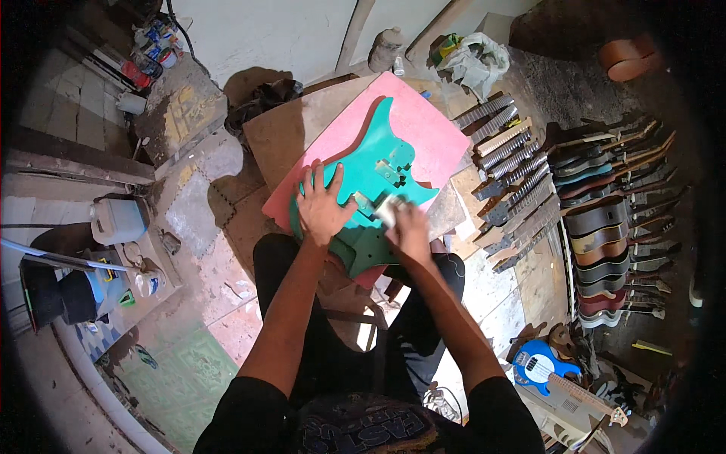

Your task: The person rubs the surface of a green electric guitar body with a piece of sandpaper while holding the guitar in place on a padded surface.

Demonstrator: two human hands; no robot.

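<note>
A teal electric guitar body (pixel 361 160) with cut-out cavities lies flat on a pink board (pixel 435 140), just beyond my knees. Fingers spread, my left hand (pixel 325 210) rests on the left part of the body. My right hand (pixel 411 236), smeared by motion, grips a small pale pad (pixel 388 209) against the body's surface near the middle cavity. Whether the pad is a folded sheet or a block, I cannot tell. Part of the body's near edge is hidden beneath my hands and wrists.
Under the pink board is a brown board (pixel 276 129). Several guitar necks (pixel 522 163) lie in a row to the right, beside a rack of guitar bodies (pixel 601 238). A blue bass guitar (pixel 535 363) lies at lower right. A plastic jug (pixel 119 219) stands at left.
</note>
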